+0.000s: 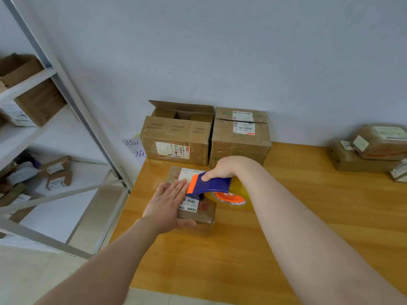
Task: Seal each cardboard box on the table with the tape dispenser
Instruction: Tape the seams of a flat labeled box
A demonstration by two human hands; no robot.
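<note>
The small cardboard box (193,201) lies near the left edge of the bench (308,216). The tape dispenser (211,186) sits on its top, gripped by the right hand (220,170). The left hand (169,203) presses flat, fingers straight, on the box's left side. Two larger boxes (178,137) stand against the far wall.

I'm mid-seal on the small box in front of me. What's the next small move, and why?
Probably draw the tape dispenser rightward across the small box, away from the left hand. The right hand grips the dispenser, whose orange end sits low over the box top, right beside the left hand, which lies flat on the box and steadies it.
</note>
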